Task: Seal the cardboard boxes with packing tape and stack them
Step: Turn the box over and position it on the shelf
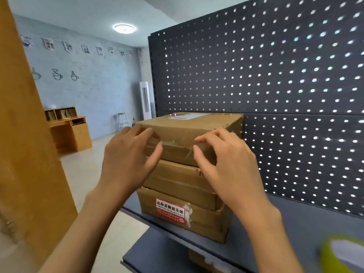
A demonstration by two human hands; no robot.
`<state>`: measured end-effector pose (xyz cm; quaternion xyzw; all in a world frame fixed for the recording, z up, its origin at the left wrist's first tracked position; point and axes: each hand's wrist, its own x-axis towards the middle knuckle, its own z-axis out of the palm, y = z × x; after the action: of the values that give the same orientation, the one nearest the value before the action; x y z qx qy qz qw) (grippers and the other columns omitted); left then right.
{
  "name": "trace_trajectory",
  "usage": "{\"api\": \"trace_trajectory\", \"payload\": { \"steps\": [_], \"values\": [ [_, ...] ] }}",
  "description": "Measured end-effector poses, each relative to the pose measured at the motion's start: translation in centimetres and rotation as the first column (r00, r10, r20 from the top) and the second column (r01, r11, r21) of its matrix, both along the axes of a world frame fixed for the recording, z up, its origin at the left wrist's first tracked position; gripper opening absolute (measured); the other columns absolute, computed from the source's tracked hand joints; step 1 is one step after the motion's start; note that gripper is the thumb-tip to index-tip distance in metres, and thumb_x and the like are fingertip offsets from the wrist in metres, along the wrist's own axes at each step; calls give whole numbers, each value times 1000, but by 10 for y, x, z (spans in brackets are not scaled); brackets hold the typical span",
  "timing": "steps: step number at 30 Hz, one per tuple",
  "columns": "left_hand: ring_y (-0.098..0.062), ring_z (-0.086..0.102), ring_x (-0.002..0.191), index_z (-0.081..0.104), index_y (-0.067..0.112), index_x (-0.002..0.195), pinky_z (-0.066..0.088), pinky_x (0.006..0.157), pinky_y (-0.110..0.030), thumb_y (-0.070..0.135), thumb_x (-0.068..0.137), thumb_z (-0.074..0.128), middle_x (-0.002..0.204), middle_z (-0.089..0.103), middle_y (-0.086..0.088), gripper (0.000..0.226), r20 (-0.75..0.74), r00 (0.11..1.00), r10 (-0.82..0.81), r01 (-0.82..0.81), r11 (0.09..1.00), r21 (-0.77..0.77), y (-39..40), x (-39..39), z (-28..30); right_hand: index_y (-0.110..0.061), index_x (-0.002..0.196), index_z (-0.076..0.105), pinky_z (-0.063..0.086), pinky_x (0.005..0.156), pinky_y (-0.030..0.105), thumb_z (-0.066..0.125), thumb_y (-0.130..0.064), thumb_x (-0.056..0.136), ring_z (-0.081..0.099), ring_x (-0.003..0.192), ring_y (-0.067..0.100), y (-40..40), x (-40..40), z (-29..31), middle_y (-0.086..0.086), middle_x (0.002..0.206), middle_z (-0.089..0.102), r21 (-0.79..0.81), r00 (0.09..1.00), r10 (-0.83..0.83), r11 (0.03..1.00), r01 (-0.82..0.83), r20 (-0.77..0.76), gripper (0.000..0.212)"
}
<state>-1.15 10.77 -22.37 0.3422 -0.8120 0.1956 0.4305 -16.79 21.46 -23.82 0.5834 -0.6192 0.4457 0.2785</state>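
- Your left hand (128, 154) and right hand (226, 154) sit at the near top edge of the top box (183, 133), fingers loosely bent, contact unclear.
- Top box taped, stacked on a middle box (177, 180) and a bottom box (204, 223) with a red label (170, 210).
- Stack stands on a grey shelf (295, 223), against a dark pegboard (275, 66).
- Yellow-green tape roll (342, 253), blurred, lower right.

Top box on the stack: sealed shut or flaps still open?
Sealed shut. The top box lies flat-topped on the stack, with clear tape running over its near edge between both hands.
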Motion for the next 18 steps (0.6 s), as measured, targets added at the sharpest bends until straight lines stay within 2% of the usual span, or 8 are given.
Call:
{"api": "trace_trajectory", "payload": {
  "steps": [2,4,6,8,11,13,15,18],
  "values": [
    [-28,63,82,71,13,93,39,64,-27,36,83,56,93,68,-7,29,-5,999,-52,52,999,-11,-18,6,0,-20,93,68,45,71,28,55,-31,87,56,79,12,-9,9,2,-8,87,62,-46,998,-62,997,63,17,18],
    [-30,62,92,70,13,97,42,68,-31,36,85,58,101,67,-9,28,-42,992,-117,117,993,12,-34,14,0,-20,96,68,47,71,28,55,-30,88,57,80,11,-18,17,2,-9,88,62,-110,995,-90,989,95,52,18],
    [-30,53,111,67,15,109,46,84,-39,35,89,63,119,60,-10,29,-154,970,-188,209,969,133,-49,18,1,-20,103,66,48,76,26,59,-29,90,59,87,11,-25,23,1,-8,93,61,-201,978,-45,976,86,202,17],
    [-26,42,124,60,18,122,37,100,-38,35,87,64,134,51,-8,39,-318,921,-227,316,911,265,-64,19,3,-24,111,61,44,83,19,64,-30,89,55,98,12,-32,26,0,-8,102,57,-281,896,38,955,98,442,23],
    [-25,38,131,48,22,134,33,107,-41,43,85,59,145,42,-5,55,-554,801,-227,501,760,414,-85,16,5,-27,120,53,35,86,14,65,-38,85,46,113,14,-41,22,0,-8,113,49,-277,730,31,935,219,683,39],
    [-26,39,133,41,22,139,35,107,-44,43,88,56,148,39,-4,57,-695,700,-165,626,612,484,-97,12,6,-25,125,50,37,95,23,64,-43,85,44,119,16,-45,16,1,-6,120,48,-239,650,10,934,265,760,46],
    [-27,39,134,38,20,142,36,106,-43,42,91,53,149,38,-5,57,-756,648,-91,689,492,532,-106,8,7,-24,134,45,37,106,36,62,-52,85,42,125,16,-50,12,2,-5,129,47,-181,543,32,958,222,839,59],
    [-24,42,125,38,21,142,36,102,-45,49,91,51,144,42,-3,59,-765,642,-40,728,345,593,-111,-1,5,-21,144,36,34,111,41,56,-62,82,41,130,16,-55,11,6,-5,142,42,-82,381,41,992,91,924,77]
  ]
}}
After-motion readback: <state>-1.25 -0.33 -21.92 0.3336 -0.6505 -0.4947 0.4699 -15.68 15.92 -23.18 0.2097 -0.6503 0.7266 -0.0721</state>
